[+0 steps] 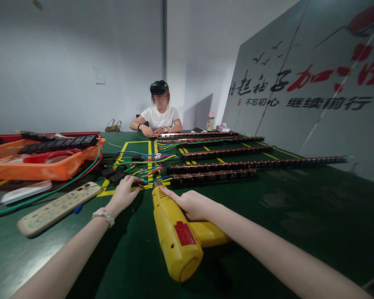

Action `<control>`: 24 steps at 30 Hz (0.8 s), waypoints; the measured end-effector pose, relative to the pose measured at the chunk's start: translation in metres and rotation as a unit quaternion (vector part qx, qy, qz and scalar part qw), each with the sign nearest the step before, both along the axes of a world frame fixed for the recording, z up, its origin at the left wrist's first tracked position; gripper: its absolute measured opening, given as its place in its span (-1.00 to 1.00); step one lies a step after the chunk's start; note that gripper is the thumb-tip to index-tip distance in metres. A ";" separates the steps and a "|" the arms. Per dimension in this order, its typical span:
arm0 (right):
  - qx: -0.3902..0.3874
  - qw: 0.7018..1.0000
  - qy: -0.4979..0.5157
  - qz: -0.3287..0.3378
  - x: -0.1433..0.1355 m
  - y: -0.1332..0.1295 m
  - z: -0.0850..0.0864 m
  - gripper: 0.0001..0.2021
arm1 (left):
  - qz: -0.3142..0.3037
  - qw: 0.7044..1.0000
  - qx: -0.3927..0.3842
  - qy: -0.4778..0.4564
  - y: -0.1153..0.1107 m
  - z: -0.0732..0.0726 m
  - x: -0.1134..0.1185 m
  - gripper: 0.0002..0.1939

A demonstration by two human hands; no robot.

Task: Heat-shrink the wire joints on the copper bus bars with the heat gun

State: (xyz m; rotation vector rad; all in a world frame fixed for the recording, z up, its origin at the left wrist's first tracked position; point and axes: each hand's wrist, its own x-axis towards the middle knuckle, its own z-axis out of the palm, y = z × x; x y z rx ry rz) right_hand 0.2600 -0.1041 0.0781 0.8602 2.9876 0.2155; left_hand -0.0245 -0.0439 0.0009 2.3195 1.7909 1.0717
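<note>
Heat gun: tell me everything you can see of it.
The heat gun looks like yellow plastic, with a red panel, a small dark hole and a short metal-looking nozzle pointing away, toward the wires. Its handle juts right. The right hand holds its side near the front; table contact is unclear.

One heat gun (171, 226), one orange basket (50, 170), one bottle (210, 122) — many wires (168, 158) (overlapping, uncountable).

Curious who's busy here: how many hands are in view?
4: the wearer's left hand at the wires, right hand on the yellow heat gun; a co-worker's two hands across the table.
</note>
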 end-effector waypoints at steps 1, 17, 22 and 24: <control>0.002 1.000 0.001 0.000 0.000 0.000 0.000 -0.06 | -0.002 1.000 -0.003 -0.005 0.000 0.000 0.000 -0.76; -0.008 1.000 -0.002 -0.016 -0.001 -0.004 0.004 -0.06 | -0.076 0.979 -0.119 -0.147 -0.011 0.014 -0.013 -0.69; -0.005 1.000 -0.003 -0.023 0.000 -0.003 0.003 -0.04 | -0.104 0.965 -0.141 -0.193 -0.018 0.024 -0.020 -0.59; -0.003 1.000 -0.001 -0.023 -0.001 -0.003 0.003 -0.04 | -0.094 0.958 -0.159 -0.220 -0.021 0.027 -0.019 -0.55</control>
